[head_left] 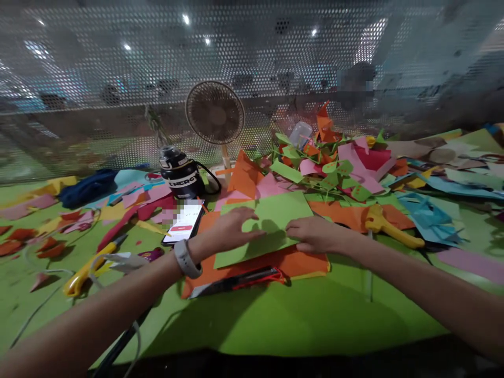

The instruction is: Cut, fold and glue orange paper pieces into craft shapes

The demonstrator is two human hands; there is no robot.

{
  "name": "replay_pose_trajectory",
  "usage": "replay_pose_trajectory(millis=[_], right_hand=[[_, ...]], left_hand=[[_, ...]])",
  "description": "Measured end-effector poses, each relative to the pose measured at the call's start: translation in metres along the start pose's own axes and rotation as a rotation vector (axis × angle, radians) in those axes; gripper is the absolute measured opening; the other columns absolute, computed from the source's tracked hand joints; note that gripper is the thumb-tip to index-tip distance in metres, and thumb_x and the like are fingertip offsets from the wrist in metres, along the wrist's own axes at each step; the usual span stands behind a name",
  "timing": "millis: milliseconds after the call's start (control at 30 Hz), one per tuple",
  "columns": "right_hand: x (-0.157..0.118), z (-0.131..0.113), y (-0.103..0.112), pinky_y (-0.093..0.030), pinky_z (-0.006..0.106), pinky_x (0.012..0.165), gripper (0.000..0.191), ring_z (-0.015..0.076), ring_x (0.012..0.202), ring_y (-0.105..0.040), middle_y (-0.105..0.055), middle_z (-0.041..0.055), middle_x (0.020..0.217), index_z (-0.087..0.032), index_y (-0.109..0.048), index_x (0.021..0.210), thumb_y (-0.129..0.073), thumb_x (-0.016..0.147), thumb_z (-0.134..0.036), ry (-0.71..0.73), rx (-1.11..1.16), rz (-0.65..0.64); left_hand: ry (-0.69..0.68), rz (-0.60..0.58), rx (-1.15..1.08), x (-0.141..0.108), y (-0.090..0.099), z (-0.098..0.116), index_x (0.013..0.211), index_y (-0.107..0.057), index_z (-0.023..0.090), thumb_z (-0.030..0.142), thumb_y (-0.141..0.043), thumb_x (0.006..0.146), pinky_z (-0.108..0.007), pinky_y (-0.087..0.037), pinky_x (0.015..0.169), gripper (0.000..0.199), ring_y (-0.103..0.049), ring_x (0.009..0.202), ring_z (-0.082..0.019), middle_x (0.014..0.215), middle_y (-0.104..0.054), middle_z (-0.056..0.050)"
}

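Observation:
A light green sheet of paper [271,210] lies at a slant over orange paper [311,262] in front of me. Across its left part reaches my left hand [228,228], fingers stretched and thumb apart, with a grey watch strap on the wrist. My right hand [315,234] is at the sheet's right edge, fingers bent and drawn together on the paper. Just below the sheet, a dark cutter-like tool [236,281] with a red cord rests on the orange paper. A lit phone [185,223] lies left of my left hand.
Behind the sheet stand a black bottle [181,176] and a small fan [215,113]. Paper cut-outs [331,168] are heaped at back right. Yellow-handled tools [84,273] lie left, and another yellow tool [394,228] right. A white cable [47,296] trails left. Perforated mesh [275,52] rises behind.

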State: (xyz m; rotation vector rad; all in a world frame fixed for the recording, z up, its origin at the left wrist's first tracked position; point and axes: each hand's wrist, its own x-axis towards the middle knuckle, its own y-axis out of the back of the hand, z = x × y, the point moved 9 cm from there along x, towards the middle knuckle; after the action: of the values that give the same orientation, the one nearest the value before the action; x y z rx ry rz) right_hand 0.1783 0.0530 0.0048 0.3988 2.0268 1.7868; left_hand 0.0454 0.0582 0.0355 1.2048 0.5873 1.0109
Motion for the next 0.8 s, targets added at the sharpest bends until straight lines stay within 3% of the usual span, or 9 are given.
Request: replay_pose_trajectory(millis=[67,133,200,300,433,533,600,700,800], right_hand=[[0.002,0.006,0.005,-0.044,0.029,0.068,0.018,0.0203,0.081,-0.063,-0.069,0.0098,0.092,-0.016,-0.068,0.092,-0.051,0.085,-0.014,-0.108,-0.023,0.009],[0.003,0.006,0.017,-0.041,0.028,0.064,0.019,0.0197,0.078,-0.063,-0.070,0.0087,0.087,-0.017,-0.068,0.088,-0.049,0.088,-0.015,-0.183,-0.039,0.047],[0.000,-0.003,0.031,-0.039,0.028,0.063,0.017,0.0197,0.078,-0.062,-0.070,0.0080,0.086,-0.017,-0.067,0.086,-0.050,0.088,-0.017,-0.184,-0.050,0.092],[-0.014,-0.008,0.044,-0.041,0.029,0.066,0.012,0.0204,0.079,-0.063,-0.070,0.0072,0.085,-0.017,-0.068,0.087,-0.057,0.085,-0.020,-0.170,0.000,0.126],[-0.046,0.014,0.038,-0.048,0.035,0.080,0.025,0.0221,0.093,-0.064,-0.071,0.0072,0.101,-0.020,-0.071,0.101,-0.066,0.079,-0.030,-0.179,0.362,0.176],[-0.064,0.025,0.033,-0.047,0.038,0.092,0.027,0.0212,0.107,-0.062,-0.068,0.0063,0.116,-0.023,-0.071,0.106,-0.061,0.082,-0.030,-0.142,0.627,0.271],[-0.073,0.023,0.035,-0.051,0.036,0.086,0.022,0.0199,0.098,-0.066,-0.072,0.0054,0.105,-0.022,-0.074,0.095,-0.058,0.085,-0.033,-0.142,0.683,0.345],[-0.087,0.015,0.050,-0.051,0.027,0.058,0.022,0.0151,0.064,-0.065,-0.072,0.0009,0.073,-0.022,-0.074,0.084,-0.061,0.085,-0.040,-0.274,0.638,0.520],[-0.096,-0.012,0.069,-0.050,0.027,0.057,0.023,0.0157,0.063,-0.064,-0.072,0.0023,0.073,-0.023,-0.073,0.082,-0.061,0.086,-0.042,-0.259,0.499,0.679]], left_hand=[[-0.091,-0.027,-0.017,-0.013,-0.008,0.022,0.117,-0.061,0.018,0.052,-0.058,0.083,-0.039,-0.045,0.095,0.048,-0.059,0.112,-0.029,0.121,-0.065,-0.013],[-0.140,-0.014,0.006,-0.020,-0.012,0.034,0.116,-0.062,0.019,0.041,-0.059,0.085,-0.042,-0.045,0.095,0.038,-0.061,0.109,-0.028,0.117,-0.067,-0.013],[-0.156,-0.015,0.019,-0.022,-0.017,0.037,0.109,-0.066,0.020,0.026,-0.056,0.086,-0.042,-0.046,0.093,0.026,-0.064,0.102,-0.027,0.106,-0.071,-0.011],[-0.198,0.001,-0.055,-0.025,-0.021,0.030,0.106,-0.069,0.021,0.013,-0.047,0.086,-0.040,-0.049,0.091,0.031,-0.066,0.097,-0.023,0.098,-0.073,-0.009],[-0.377,0.107,-0.293,-0.041,-0.007,0.021,0.119,-0.065,0.023,0.007,-0.037,0.086,-0.042,-0.046,0.099,0.046,-0.059,0.116,-0.021,0.120,-0.068,-0.008],[-0.453,0.065,-0.354,-0.050,-0.002,0.020,0.120,-0.065,0.028,0.011,-0.042,0.087,-0.046,-0.040,0.105,0.043,-0.050,0.126,-0.022,0.128,-0.064,-0.006],[-0.459,0.051,-0.317,-0.051,0.000,0.023,0.116,-0.067,0.031,0.012,-0.045,0.087,-0.049,-0.037,0.107,0.040,-0.051,0.126,-0.023,0.126,-0.065,-0.003],[-0.430,0.084,-0.182,-0.050,0.001,0.026,0.112,-0.068,0.032,0.010,-0.048,0.087,-0.053,-0.027,0.112,0.039,-0.053,0.123,-0.022,0.125,-0.066,-0.002],[-0.280,0.104,-0.109,-0.046,-0.001,0.019,0.110,-0.069,0.032,0.011,-0.051,0.086,-0.057,-0.022,0.112,0.037,-0.048,0.128,-0.024,0.131,-0.061,-0.004]])
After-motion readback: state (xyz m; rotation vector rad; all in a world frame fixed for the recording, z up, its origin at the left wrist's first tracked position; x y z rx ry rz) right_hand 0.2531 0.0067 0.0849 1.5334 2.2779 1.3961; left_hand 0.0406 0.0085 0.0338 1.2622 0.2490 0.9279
